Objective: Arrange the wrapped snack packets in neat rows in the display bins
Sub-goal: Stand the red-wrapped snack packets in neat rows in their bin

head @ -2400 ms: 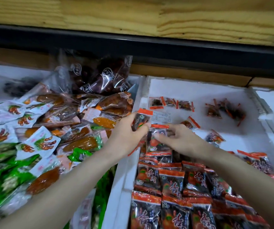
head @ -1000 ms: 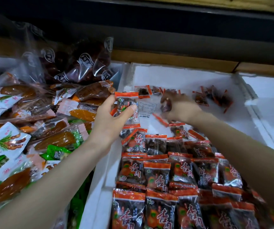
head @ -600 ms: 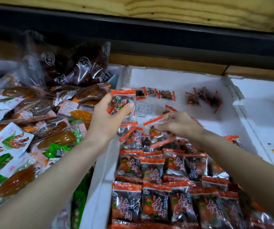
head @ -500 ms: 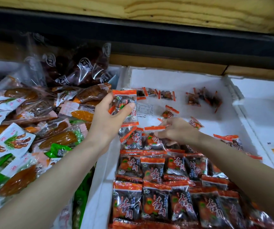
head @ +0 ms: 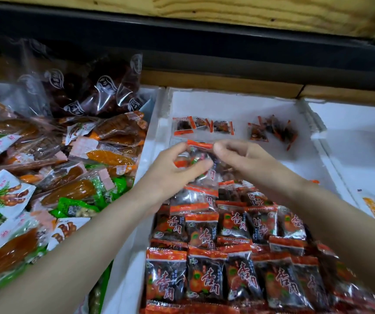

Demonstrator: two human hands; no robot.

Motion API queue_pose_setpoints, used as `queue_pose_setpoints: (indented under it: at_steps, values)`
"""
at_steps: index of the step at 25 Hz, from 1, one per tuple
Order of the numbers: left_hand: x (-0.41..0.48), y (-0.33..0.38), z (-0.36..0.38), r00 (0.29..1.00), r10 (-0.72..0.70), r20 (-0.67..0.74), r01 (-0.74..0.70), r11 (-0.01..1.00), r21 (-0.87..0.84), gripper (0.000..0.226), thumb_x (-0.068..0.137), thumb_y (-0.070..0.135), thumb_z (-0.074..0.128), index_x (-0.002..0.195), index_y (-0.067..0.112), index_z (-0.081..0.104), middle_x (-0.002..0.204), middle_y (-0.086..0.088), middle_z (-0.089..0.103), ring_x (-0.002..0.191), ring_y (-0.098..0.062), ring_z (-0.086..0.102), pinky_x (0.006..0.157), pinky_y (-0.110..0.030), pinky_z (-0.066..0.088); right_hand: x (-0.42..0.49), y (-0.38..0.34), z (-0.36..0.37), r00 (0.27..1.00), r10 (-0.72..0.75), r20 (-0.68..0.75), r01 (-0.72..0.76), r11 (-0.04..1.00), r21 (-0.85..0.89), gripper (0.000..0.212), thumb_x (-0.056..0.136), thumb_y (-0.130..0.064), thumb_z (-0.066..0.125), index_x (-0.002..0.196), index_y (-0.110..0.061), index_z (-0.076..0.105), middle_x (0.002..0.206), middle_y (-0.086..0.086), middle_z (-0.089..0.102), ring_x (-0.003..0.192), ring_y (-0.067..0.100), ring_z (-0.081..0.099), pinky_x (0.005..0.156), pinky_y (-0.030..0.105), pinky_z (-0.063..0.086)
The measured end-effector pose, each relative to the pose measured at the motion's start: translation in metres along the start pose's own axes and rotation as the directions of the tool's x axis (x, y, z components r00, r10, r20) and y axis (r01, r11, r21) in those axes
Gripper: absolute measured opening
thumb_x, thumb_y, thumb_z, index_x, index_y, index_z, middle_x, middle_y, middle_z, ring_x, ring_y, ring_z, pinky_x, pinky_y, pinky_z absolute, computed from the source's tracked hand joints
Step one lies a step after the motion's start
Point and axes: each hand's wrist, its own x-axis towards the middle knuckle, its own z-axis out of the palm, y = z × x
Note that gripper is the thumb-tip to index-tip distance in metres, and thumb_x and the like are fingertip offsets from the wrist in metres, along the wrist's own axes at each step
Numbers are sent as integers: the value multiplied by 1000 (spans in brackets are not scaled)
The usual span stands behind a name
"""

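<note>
We pinch a small dark snack packet with orange sealed edges (head: pixel 199 145) between left hand (head: pixel 173 171) and right hand (head: pixel 244 159), above the white foam display bin (head: pixel 227 105). Blur may hide a second packet. Our wrists cover part of the rows of matching packets (head: pixel 204 275) below. Loose packets (head: pixel 202 125) sit behind, and mixed orange and green wrapped snacks (head: pixel 68 189) are heaped to the left.
</note>
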Motion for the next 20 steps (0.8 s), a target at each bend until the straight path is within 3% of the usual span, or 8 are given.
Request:
queue_pose_setpoints:
  at_steps: [2, 4, 7, 10, 12, 14, 17, 20]
  values:
    - [5, -1, 10, 999, -23, 49, 18, 994, 112, 47, 68, 51, 66, 105, 23, 60, 104, 4, 71, 97, -11, 66, 86, -27, 51, -8, -5, -6, 995, 28, 96, -29, 1000, 9, 22, 86, -25, 62, 105, -15, 65, 73, -12, 66, 59, -3, 57, 55, 14, 45]
    - [8, -1, 16, 993, -118, 28, 113, 982, 152, 48, 67, 55, 65, 102, 23, 55, 107, -2, 67, 96, -14, 63, 82, -27, 49, -10, -4, -14, 997, 64, 46, -66, 997, 45, 15, 82, -19, 66, 96, -11, 66, 69, -4, 65, 54, 3, 55, 51, 15, 45]
    - [14, 0, 15, 962, -265, -65, 266, 964, 16, 40, 80, 29, 73, 113, 22, 51, 109, -8, 64, 96, -19, 61, 82, -30, 49, -5, 6, -31, 984, 100, -149, -87, 992, 96, 17, 83, -12, 66, 96, -1, 64, 65, -2, 63, 53, 6, 58, 53, 15, 52]
    - [17, -1, 8, 936, -304, -178, 273, 945, -178, 44, 82, -2, 69, 122, 8, 51, 99, -9, 66, 85, -20, 65, 80, -30, 51, -2, 18, -44, 966, 144, -215, -124, 987, 101, 23, 86, -11, 64, 103, 4, 63, 70, -1, 66, 57, 5, 63, 64, 21, 58]
    - [17, -3, 4, 921, -308, -236, 250, 936, -248, 44, 78, -3, 72, 118, 5, 59, 98, -10, 70, 87, -22, 68, 84, -36, 53, -5, 22, -42, 968, 88, -235, -79, 996, 47, 15, 86, -15, 64, 97, -4, 64, 80, 1, 67, 65, 3, 63, 67, 22, 53]
    - [15, -4, 11, 915, -319, -248, 247, 927, -281, 31, 83, 3, 69, 112, 9, 65, 92, -8, 72, 78, -17, 68, 72, -35, 54, -14, 22, -32, 946, -105, -306, 103, 994, -21, 8, 85, -16, 66, 88, -16, 60, 85, -5, 67, 73, 0, 62, 69, 15, 47]
    - [12, -3, 29, 911, -351, -217, 254, 891, -376, 16, 93, 4, 56, 94, 16, 66, 79, -6, 70, 65, -14, 68, 57, -30, 56, -26, 25, -17, 883, -361, -298, 302, 926, -225, 21, 81, -14, 71, 90, -23, 55, 81, -14, 60, 77, -3, 57, 72, 11, 44]
    - [11, -5, 36, 927, -305, -221, 232, 925, -302, 18, 93, 7, 57, 92, 24, 63, 91, -7, 70, 75, -15, 67, 66, -31, 55, -28, 24, -22, 949, -242, -205, 169, 933, -317, 36, 76, -15, 76, 104, -28, 58, 74, -14, 55, 68, -3, 53, 69, 15, 44]
